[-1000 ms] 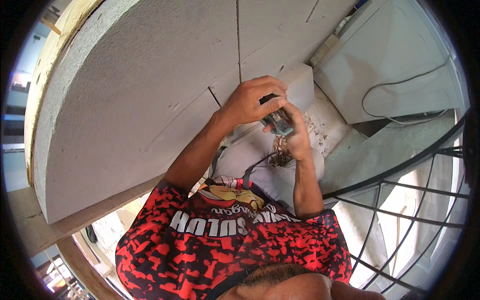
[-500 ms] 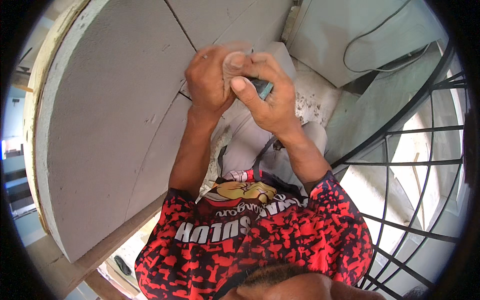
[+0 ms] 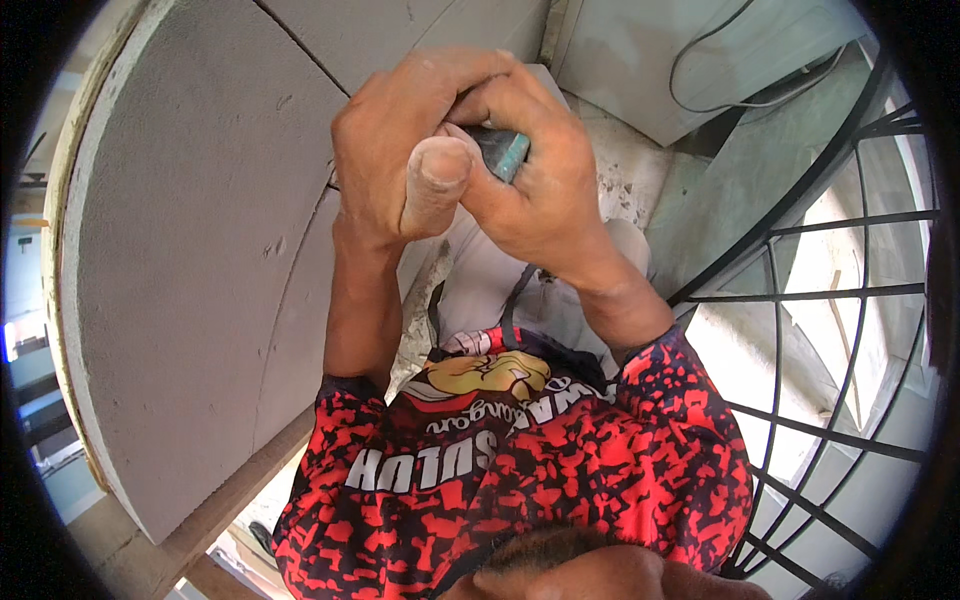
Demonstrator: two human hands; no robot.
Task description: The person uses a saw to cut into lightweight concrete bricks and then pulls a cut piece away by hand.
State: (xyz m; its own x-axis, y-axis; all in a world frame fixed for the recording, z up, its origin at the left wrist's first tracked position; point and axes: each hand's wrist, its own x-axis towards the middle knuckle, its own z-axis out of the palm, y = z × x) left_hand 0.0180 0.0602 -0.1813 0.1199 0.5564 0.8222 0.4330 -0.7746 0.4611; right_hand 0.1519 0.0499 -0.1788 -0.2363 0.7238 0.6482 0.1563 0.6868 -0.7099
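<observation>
Along a pale grey, flat-faced block wall (image 3: 190, 270), you seem mid-handling, right hand (image 3: 548, 185) pinching a small dark, teal-edged object (image 3: 498, 150), left hand (image 3: 385, 145) of unclear grip, any shift calling for steadiness.

The person's bare forearms (image 3: 365, 310) angled forward and the hands met: the left hand (image 3: 385, 150) arched its fingers toward the right hand (image 3: 550, 170), whose fingers curled inward; the left thumb (image 3: 438, 180) pointed up
</observation>
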